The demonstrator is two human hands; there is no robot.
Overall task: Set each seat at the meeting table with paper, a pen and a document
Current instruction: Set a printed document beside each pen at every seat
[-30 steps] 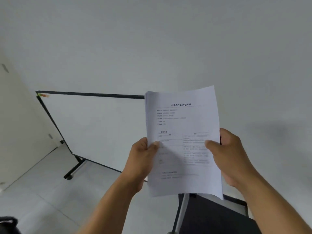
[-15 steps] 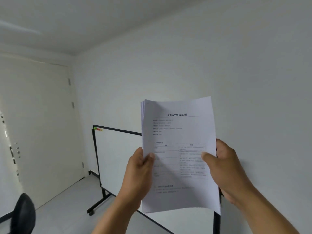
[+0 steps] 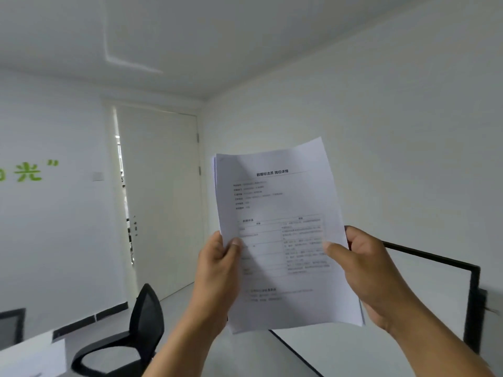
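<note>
I hold a thin stack of printed documents [image 3: 280, 202] upright in front of me, its top sheet showing a heading, text lines and a table. My left hand [image 3: 217, 265] pinches the stack's left edge, thumb on the front. My right hand [image 3: 362, 268] grips the right edge, thumb pressed on the printed table. Several sheet edges show fanned at the top left corner. No pen or blank paper is in view.
A black office chair [image 3: 136, 330] stands at the lower left beside the corner of a white table [image 3: 30, 355]. A black-framed whiteboard [image 3: 449, 289] stands behind my right hand. A white door [image 3: 160, 200] is at the room's far corner, and green lettering [image 3: 27, 172] marks the left wall.
The view has swung left and upward: the door, chair and green lettering came into sight, and the whiteboard slid to the right. Both hands keep their grip on the documents.
</note>
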